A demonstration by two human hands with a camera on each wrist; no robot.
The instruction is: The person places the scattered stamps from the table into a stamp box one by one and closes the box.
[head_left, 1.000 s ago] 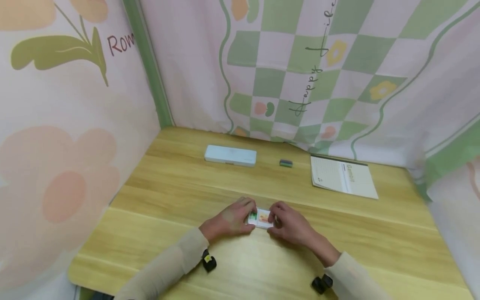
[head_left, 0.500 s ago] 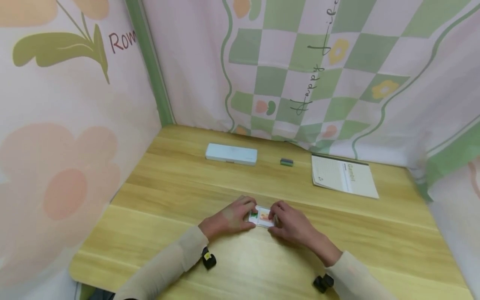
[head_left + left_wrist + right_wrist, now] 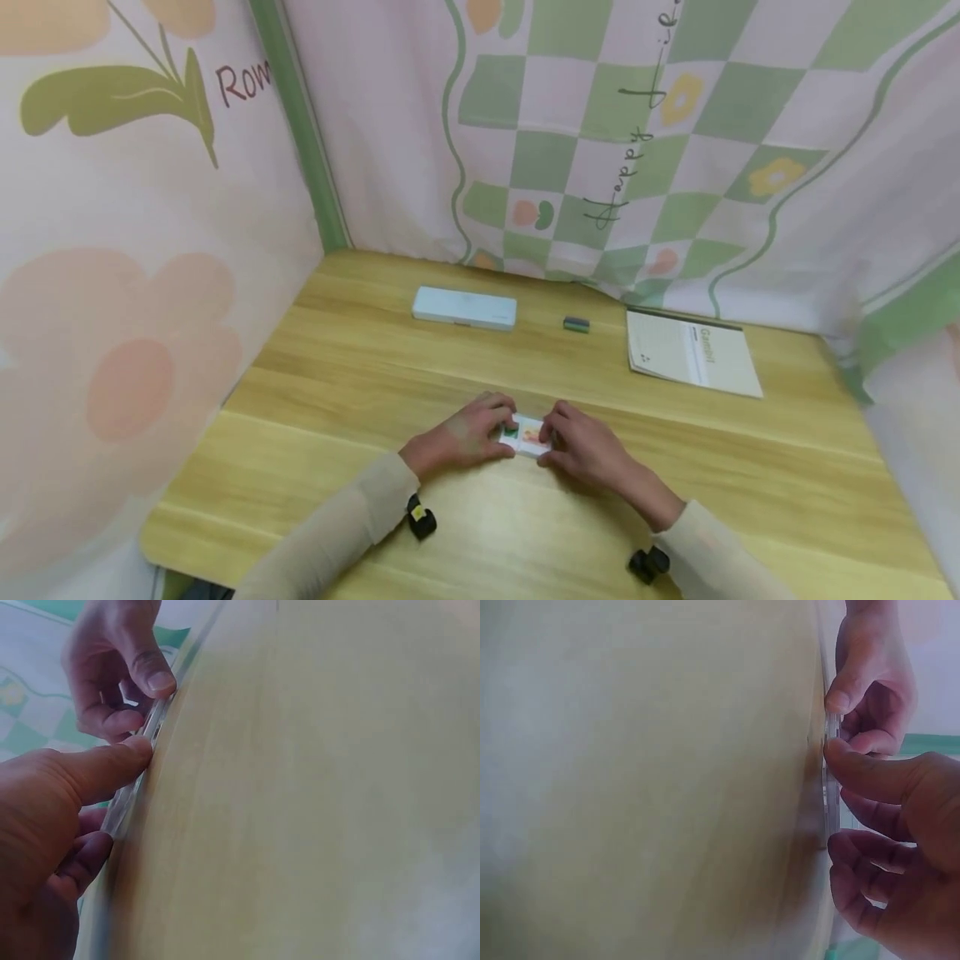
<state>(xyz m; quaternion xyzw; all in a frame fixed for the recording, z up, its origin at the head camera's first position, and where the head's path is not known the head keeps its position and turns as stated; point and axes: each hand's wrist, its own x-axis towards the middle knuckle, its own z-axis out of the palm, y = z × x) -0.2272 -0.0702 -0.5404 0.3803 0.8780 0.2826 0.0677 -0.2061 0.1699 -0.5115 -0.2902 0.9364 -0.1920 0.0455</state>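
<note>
A small flat case (image 3: pixel 529 447) lies on the wooden table (image 3: pixel 360 375), showing a green picture at its left and an orange one at its right. Its thin edge (image 3: pixel 122 808) looks clear, like plastic, in the left wrist view. My left hand (image 3: pixel 467 431) pinches the left end, thumb on the near edge and fingers over the far side. At the opposite end my right hand (image 3: pixel 588 447) holds it the same way, its thumb also on the near edge. Fingers hide both ends of the case; its exact kind is unclear.
Behind the hands lie a pale blue pencil case (image 3: pixel 465 309), a small dark and green block (image 3: pixel 576 324) and a notepad (image 3: pixel 693 352). Patterned curtains (image 3: pixel 555 167) hang along the table's back edge.
Both hands keep their hold on the case, which stays in nearly the same place. The view shifts slightly; nothing else visibly moves.
</note>
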